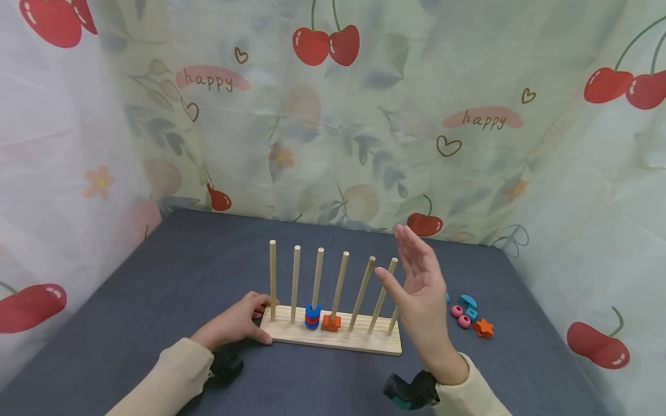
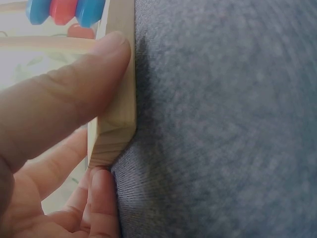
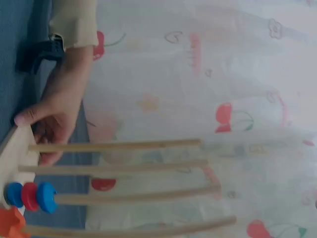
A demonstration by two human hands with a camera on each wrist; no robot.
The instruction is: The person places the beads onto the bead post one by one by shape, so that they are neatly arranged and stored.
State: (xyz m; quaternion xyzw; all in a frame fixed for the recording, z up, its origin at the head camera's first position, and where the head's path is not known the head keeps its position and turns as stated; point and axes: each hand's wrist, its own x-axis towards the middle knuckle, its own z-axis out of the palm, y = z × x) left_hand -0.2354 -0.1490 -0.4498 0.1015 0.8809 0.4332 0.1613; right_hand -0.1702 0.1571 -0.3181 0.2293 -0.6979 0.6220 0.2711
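Well in from the desk's (image 1: 208, 260) back edge stands the board (image 1: 359, 340), its left end pinched by the left hand (image 1: 239, 318). The right hand (image 1: 424, 294) hangs at the right end, thumb spread, seemingly clear of the pegs (image 1: 295, 283); loose pieces (image 1: 471, 314) lie toward the desk's right edge.

On that table, before the curtain (image 1: 333, 144), a pegboard (image 1: 359, 342) stretches from the person's left hand (image 1: 240, 318) to the right hand (image 1: 424, 303). Stacked beads (image 1: 312, 317) sit on its third peg (image 1: 318, 277), a star bead (image 1: 331, 324) on the fourth; loose beads (image 1: 471, 314) lie rightward.
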